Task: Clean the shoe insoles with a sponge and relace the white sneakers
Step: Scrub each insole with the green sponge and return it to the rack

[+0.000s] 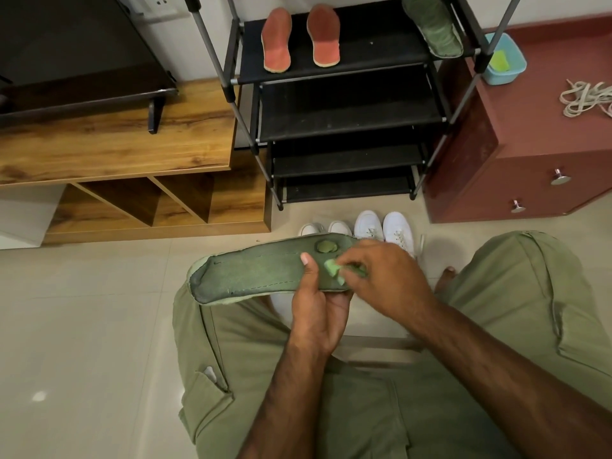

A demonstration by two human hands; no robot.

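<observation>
A green insole (pixel 258 273) lies flat above my lap. My left hand (pixel 318 313) grips it from below near its right end, thumb on top. My right hand (pixel 381 276) pinches a small light-green sponge (pixel 332 269) against the insole's right end. Two pairs of white sneakers (pixel 384 228) stand on the floor just beyond my hands, partly hidden by the insole. Two orange insoles (pixel 299 38) lie on the top shelf of the black shoe rack (pixel 347 117), and another green insole (pixel 430 24) rests at its right end. White laces (pixel 584 97) are piled on the red cabinet.
A blue tub (pixel 506 61) holding a green sponge sits on the red drawer cabinet (pixel 530 167) at the right. A wooden TV unit (pixel 116 150) with a television fills the left. Pale floor tiles (pixel 82 326) spread on the left of my knees.
</observation>
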